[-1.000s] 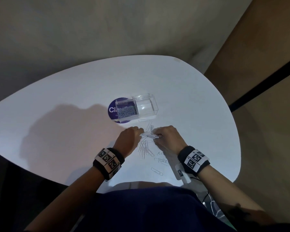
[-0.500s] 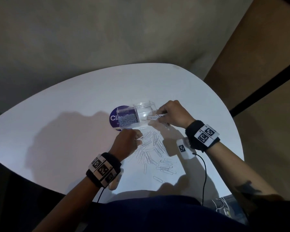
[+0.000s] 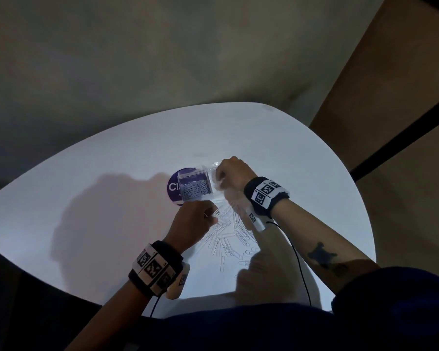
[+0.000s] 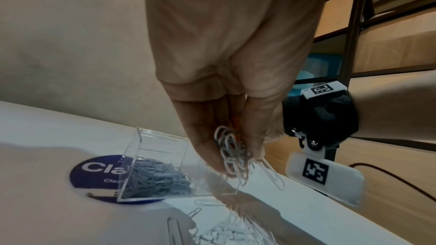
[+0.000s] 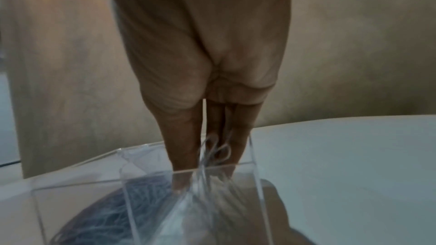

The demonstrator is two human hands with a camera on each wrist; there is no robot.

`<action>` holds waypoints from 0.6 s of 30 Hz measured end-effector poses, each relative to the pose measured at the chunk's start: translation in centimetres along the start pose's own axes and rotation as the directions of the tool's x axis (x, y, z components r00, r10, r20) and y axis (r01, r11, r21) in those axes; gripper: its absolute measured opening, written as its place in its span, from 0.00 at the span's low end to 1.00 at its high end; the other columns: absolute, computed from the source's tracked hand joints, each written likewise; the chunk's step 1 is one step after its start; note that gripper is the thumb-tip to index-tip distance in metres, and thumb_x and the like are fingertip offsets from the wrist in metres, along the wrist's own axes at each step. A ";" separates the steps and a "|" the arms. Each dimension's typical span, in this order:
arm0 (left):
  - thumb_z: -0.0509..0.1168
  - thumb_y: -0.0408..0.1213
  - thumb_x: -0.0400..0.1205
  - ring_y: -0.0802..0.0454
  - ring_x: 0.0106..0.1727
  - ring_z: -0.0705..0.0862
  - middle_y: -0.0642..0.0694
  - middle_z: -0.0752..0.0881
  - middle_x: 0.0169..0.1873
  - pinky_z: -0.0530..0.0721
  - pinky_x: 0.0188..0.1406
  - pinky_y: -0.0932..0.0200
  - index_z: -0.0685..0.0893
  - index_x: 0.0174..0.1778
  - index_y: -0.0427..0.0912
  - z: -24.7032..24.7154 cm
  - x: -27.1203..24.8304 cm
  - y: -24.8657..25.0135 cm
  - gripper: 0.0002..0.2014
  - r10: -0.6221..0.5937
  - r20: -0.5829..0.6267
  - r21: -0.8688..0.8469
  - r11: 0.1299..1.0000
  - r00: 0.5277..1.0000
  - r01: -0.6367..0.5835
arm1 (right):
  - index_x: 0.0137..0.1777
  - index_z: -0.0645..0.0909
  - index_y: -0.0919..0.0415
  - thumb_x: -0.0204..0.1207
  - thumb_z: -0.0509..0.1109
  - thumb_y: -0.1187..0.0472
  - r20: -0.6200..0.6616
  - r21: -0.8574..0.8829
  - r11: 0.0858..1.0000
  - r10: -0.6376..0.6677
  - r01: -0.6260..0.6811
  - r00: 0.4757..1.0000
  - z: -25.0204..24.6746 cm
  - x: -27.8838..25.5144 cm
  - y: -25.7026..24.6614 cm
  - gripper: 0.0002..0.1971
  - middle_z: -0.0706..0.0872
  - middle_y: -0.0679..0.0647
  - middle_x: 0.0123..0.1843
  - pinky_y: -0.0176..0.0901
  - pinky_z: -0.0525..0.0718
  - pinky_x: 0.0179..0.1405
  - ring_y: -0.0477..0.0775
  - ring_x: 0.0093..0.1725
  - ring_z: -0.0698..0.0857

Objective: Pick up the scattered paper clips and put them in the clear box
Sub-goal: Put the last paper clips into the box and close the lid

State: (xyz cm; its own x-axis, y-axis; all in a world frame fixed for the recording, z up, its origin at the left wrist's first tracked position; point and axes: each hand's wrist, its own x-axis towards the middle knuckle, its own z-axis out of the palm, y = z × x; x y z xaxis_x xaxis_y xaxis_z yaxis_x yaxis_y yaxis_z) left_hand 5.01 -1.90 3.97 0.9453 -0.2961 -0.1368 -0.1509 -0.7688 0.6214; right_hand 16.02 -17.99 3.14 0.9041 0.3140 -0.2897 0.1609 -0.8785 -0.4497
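Note:
The clear box lies on a purple round sticker and holds a heap of grey paper clips in its left part. My right hand is at the box's right end. Its fingers reach down inside the clear wall and pinch a few clips. My left hand hovers just in front of the box, pinching a bunch of clips. Scattered clips lie in a pile on the white table between my wrists.
The table's rounded front edge runs just in front of my body. A dark-framed shelf unit stands off to the right. A thin black cable trails from my right wristband across the table.
My right hand has carried clips from the pile up to the box and dipped its fingers in. My left hand has gathered a bunch and lifted it towards the box.

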 end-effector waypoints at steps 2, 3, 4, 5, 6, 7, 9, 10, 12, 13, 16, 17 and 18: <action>0.74 0.34 0.72 0.64 0.25 0.72 0.57 0.75 0.21 0.67 0.29 0.64 0.73 0.26 0.45 -0.4 0.5 0.3 0.16 0.019 -0.015 -0.001 1.000 1.000 -0.019 | 0.53 0.90 0.56 0.67 0.83 0.64 -0.007 0.009 1.000 -0.013 0.013 1.000 -0.3 -0.2 0.1 0.14 0.89 0.55 0.56 0.42 0.81 0.52 0.56 0.56 0.86; 0.74 0.33 0.73 0.66 0.25 0.73 0.57 0.75 0.21 0.68 0.29 0.65 0.73 0.25 0.45 -0.7 0.9 0.4 0.17 0.033 -0.024 -0.013 0.999 0.999 -0.034 | 0.53 0.90 0.55 0.68 0.82 0.64 -0.023 0.027 0.999 -0.017 0.018 1.000 -0.7 -0.4 0.1 0.14 0.89 0.55 0.56 0.42 0.81 0.52 0.55 0.56 0.86; 0.74 0.32 0.73 0.66 0.24 0.72 0.58 0.74 0.20 0.68 0.28 0.65 0.72 0.25 0.44 -0.9 1.3 0.7 0.17 0.052 -0.029 -0.021 0.998 0.998 -0.053 | 0.53 0.90 0.55 0.69 0.81 0.63 -0.050 0.052 0.998 -0.018 0.020 0.999 -1.1 -0.7 0.3 0.12 0.90 0.54 0.56 0.43 0.82 0.52 0.54 0.56 0.86; 0.73 0.30 0.72 0.65 0.23 0.70 0.58 0.73 0.19 0.67 0.27 0.64 0.72 0.24 0.42 -1.2 1.8 1.0 0.16 0.071 -0.038 -0.023 0.997 0.997 -0.072 | 0.52 0.91 0.55 0.71 0.78 0.64 -0.084 0.080 0.997 -0.006 0.013 0.996 -1.5 -1.2 0.4 0.09 0.91 0.53 0.54 0.44 0.84 0.52 0.54 0.55 0.87; 0.72 0.28 0.71 0.65 0.21 0.68 0.58 0.72 0.18 0.66 0.26 0.63 0.72 0.23 0.41 -1.5 2.3 1.3 0.16 0.095 -0.056 -0.029 0.995 0.994 -0.096 | 0.49 0.91 0.55 0.73 0.75 0.65 -0.134 0.111 0.994 0.010 0.005 0.991 -1.9 -1.6 0.6 0.08 0.92 0.51 0.51 0.45 0.85 0.51 0.54 0.53 0.88; 0.72 0.27 0.69 0.64 0.20 0.67 0.58 0.72 0.18 0.66 0.26 0.63 0.72 0.23 0.41 -1.6 2.9 1.4 0.16 0.117 -0.088 -0.045 0.992 0.989 -0.121 | 0.47 0.91 0.54 0.74 0.72 0.65 -0.197 0.149 0.989 0.037 -0.008 0.980 -2.2 -2.1 1.0 0.08 0.93 0.50 0.49 0.46 0.86 0.50 0.54 0.50 0.88; 0.72 0.27 0.67 0.57 0.22 0.72 0.52 0.79 0.20 0.71 0.27 0.62 0.77 0.25 0.36 -1.9 4.4 1.4 0.10 0.140 -0.160 -0.070 0.986 0.977 -0.152 | 0.43 0.91 0.53 0.74 0.70 0.64 -0.310 0.245 0.969 0.115 -0.038 0.944 -2.6 -3.2 1.8 0.08 0.93 0.48 0.45 0.43 0.84 0.49 0.51 0.46 0.89; 0.72 0.30 0.68 0.54 0.25 0.77 0.48 0.84 0.24 0.74 0.30 0.61 0.83 0.29 0.34 -1.9 5.3 1.3 0.05 0.132 -0.174 -0.072 0.987 0.976 -0.146 | 0.42 0.90 0.52 0.75 0.70 0.64 -0.343 0.283 0.958 0.155 -0.055 0.926 -2.7 -3.8 2.3 0.08 0.93 0.46 0.44 0.40 0.81 0.48 0.49 0.45 0.88; 0.72 0.33 0.71 0.49 0.34 0.82 0.46 0.87 0.31 0.75 0.35 0.59 0.87 0.38 0.37 -1.9 7.3 1.5 0.03 0.075 -0.167 -0.035 0.996 0.983 -0.082 | 0.39 0.88 0.49 0.76 0.70 0.62 -0.365 0.337 0.937 0.219 -0.091 0.905 -2.7 -5.2 3.3 0.09 0.92 0.45 0.42 0.27 0.75 0.46 0.46 0.43 0.87; 0.71 0.33 0.73 0.48 0.36 0.81 0.47 0.86 0.32 0.72 0.36 0.60 0.87 0.40 0.39 -1.8 8.3 1.7 0.03 0.030 -0.152 0.003 1.000 0.988 -0.030 | 0.37 0.87 0.48 0.76 0.71 0.62 -0.369 0.357 0.929 0.239 -0.101 0.898 -2.7 -5.9 3.8 0.09 0.92 0.44 0.41 0.26 0.76 0.47 0.46 0.42 0.87; 0.67 0.30 0.74 0.46 0.41 0.79 0.45 0.85 0.37 0.69 0.38 0.59 0.87 0.43 0.41 -1.0 10.4 2.2 0.06 -0.053 -0.091 0.116 0.991 0.994 0.064 | 0.36 0.87 0.49 0.74 0.71 0.62 -0.324 0.385 0.912 0.278 -0.143 0.904 -1.9 -8.1 4.9 0.09 0.91 0.44 0.38 0.44 0.86 0.52 0.47 0.41 0.88; 0.67 0.30 0.74 0.44 0.43 0.82 0.45 0.87 0.40 0.71 0.39 0.58 0.87 0.44 0.42 -0.6 10.8 2.2 0.06 -0.054 -0.064 0.158 0.985 0.997 0.064 | 0.35 0.87 0.49 0.74 0.71 0.62 -0.301 0.386 0.910 0.281 -0.153 0.911 -1.5 -8.8 5.0 0.08 0.91 0.44 0.37 0.45 0.87 0.51 0.47 0.40 0.88; 0.67 0.30 0.74 0.43 0.46 0.84 0.44 0.88 0.44 0.74 0.40 0.57 0.87 0.45 0.43 -0.2 11.2 2.1 0.07 -0.050 -0.031 0.209 0.976 0.998 0.056 | 0.35 0.87 0.48 0.73 0.72 0.60 -0.280 0.380 0.912 0.272 -0.154 0.921 -1.0 -9.5 5.2 0.08 0.90 0.42 0.37 0.46 0.88 0.50 0.47 0.41 0.89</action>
State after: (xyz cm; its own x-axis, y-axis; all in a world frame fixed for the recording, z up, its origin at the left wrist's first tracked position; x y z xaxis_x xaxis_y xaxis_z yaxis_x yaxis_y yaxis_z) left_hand 15.33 -6.78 3.90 0.9603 -0.2390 -0.1436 -0.1550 -0.8857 0.4377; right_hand 8.69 -25.86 4.43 0.9869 -0.0506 -0.1530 -0.1430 -0.7126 -0.6868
